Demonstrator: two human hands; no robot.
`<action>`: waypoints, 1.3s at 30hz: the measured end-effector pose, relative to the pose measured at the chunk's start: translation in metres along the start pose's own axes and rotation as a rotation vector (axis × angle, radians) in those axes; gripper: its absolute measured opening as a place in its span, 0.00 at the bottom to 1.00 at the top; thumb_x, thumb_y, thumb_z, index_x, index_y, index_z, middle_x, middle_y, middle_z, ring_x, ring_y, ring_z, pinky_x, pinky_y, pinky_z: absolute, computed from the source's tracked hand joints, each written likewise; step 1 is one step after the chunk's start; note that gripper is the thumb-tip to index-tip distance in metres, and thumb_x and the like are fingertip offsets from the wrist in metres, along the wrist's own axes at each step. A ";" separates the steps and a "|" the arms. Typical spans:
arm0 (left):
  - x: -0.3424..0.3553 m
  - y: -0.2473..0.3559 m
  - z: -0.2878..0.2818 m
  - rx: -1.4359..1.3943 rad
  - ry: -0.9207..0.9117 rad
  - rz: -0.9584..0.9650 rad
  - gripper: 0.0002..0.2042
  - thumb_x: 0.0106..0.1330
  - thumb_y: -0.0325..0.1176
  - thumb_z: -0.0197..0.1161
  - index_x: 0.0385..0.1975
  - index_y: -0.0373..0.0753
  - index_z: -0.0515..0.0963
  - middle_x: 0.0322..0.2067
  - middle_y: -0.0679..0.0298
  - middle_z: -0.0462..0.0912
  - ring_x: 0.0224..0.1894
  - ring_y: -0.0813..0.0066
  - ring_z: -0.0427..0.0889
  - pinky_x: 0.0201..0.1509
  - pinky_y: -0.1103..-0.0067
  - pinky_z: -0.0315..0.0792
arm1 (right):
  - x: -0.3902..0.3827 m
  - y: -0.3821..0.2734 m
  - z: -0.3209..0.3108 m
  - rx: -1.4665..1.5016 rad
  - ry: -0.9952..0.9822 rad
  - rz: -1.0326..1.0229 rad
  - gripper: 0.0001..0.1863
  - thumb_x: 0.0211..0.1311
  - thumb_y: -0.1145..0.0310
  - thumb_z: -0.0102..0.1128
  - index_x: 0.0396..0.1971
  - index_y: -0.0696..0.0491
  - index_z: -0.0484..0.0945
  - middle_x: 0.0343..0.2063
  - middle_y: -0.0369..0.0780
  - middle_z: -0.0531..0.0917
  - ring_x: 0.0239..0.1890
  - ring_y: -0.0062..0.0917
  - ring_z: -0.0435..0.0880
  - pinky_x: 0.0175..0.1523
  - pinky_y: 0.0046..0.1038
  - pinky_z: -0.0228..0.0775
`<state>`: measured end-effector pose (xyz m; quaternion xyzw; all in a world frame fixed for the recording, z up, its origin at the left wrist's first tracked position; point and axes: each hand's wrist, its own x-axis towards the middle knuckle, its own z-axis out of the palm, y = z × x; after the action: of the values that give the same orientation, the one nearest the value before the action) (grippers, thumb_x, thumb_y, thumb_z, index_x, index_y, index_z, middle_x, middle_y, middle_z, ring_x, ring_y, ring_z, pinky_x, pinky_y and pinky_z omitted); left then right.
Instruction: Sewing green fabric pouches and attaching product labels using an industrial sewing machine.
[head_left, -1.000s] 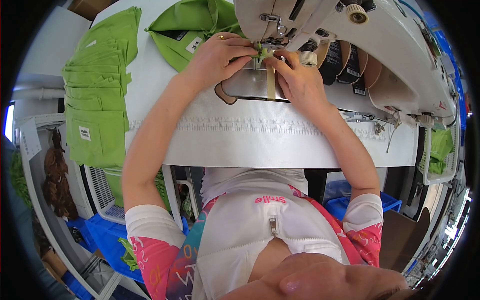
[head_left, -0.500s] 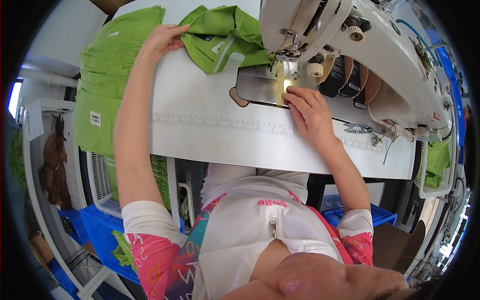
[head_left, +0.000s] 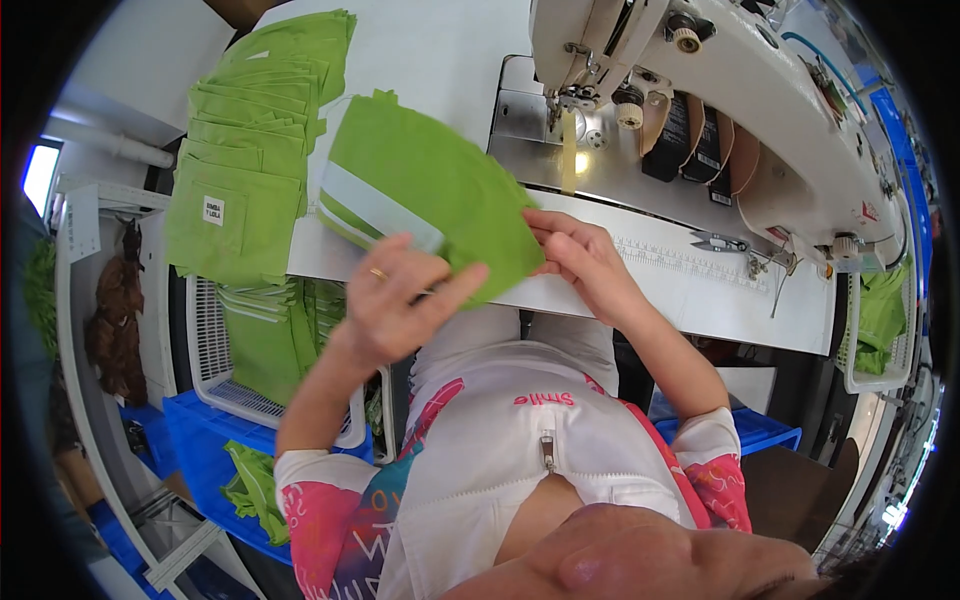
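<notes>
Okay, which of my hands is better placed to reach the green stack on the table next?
Probably your left hand: it's nearer the green stack. Your right hand is farther away and holds the green cloth by its right corner.

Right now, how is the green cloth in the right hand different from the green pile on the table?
The cloth is held at its edge by the right hand, but the pile lies on the table. The cloth shows a wide pale band; the pile's nearest piece shows a white label. The pile has many overlapping layers, while the cloth is apart. Both are green fabric.
</notes>
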<state>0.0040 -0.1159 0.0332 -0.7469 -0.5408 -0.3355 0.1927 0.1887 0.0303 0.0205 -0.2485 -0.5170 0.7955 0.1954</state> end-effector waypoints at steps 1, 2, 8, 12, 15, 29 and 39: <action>-0.012 0.015 0.013 -0.046 -0.031 -0.046 0.18 0.41 0.27 0.66 0.37 0.45 0.83 0.28 0.69 0.70 0.29 0.74 0.74 0.47 0.68 0.71 | 0.001 0.003 0.001 0.006 0.003 0.000 0.19 0.64 0.64 0.55 0.46 0.65 0.75 0.39 0.42 0.82 0.41 0.21 0.79 0.46 0.23 0.69; -0.018 0.028 0.024 -0.096 -0.062 -0.089 0.17 0.42 0.28 0.68 0.37 0.44 0.83 0.28 0.68 0.70 0.31 0.70 0.74 0.48 0.68 0.71 | 0.004 0.009 -0.001 0.027 0.019 0.031 0.18 0.64 0.65 0.55 0.45 0.64 0.76 0.38 0.40 0.82 0.40 0.19 0.78 0.45 0.22 0.70; -0.003 0.063 0.044 -0.457 0.083 -0.348 0.20 0.45 0.35 0.73 0.40 0.41 0.80 0.34 0.68 0.73 0.36 0.69 0.74 0.47 0.72 0.70 | -0.010 0.010 -0.014 -0.263 0.177 -0.179 0.10 0.59 0.70 0.61 0.38 0.59 0.79 0.32 0.36 0.82 0.33 0.13 0.77 0.39 0.18 0.69; 0.030 0.051 0.060 -0.344 0.189 -0.414 0.23 0.43 0.30 0.75 0.42 0.37 0.76 0.35 0.61 0.76 0.38 0.65 0.76 0.44 0.73 0.71 | -0.018 -0.004 0.009 -0.100 0.182 -0.220 0.07 0.55 0.74 0.64 0.34 0.58 0.81 0.31 0.34 0.83 0.32 0.12 0.77 0.39 0.18 0.69; 0.040 0.042 0.062 -0.613 0.214 -0.485 0.21 0.45 0.22 0.72 0.41 0.36 0.75 0.34 0.61 0.77 0.34 0.73 0.77 0.38 0.79 0.70 | -0.016 -0.014 0.016 -0.021 0.215 -0.113 0.05 0.55 0.74 0.63 0.31 0.57 0.82 0.31 0.33 0.83 0.33 0.12 0.77 0.39 0.20 0.69; 0.077 0.005 0.011 -0.718 0.231 -0.587 0.06 0.53 0.20 0.65 0.30 0.34 0.79 0.26 0.66 0.77 0.32 0.79 0.76 0.36 0.84 0.69 | -0.008 -0.054 0.004 -0.847 0.335 -1.155 0.13 0.40 0.84 0.62 0.29 0.55 0.75 0.26 0.40 0.78 0.24 0.31 0.77 0.32 0.26 0.69; 0.087 -0.009 -0.006 -0.814 0.219 -0.593 0.02 0.60 0.26 0.62 0.29 0.36 0.79 0.36 0.65 0.82 0.41 0.76 0.78 0.57 0.74 0.62 | -0.012 -0.082 0.008 -1.214 0.216 -1.283 0.16 0.39 0.82 0.60 0.33 0.54 0.78 0.27 0.39 0.78 0.27 0.32 0.78 0.32 0.28 0.70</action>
<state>0.0105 -0.0580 0.0981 -0.5363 -0.5316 -0.6353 -0.1618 0.1973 0.0495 0.1005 -0.0455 -0.8679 0.0942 0.4856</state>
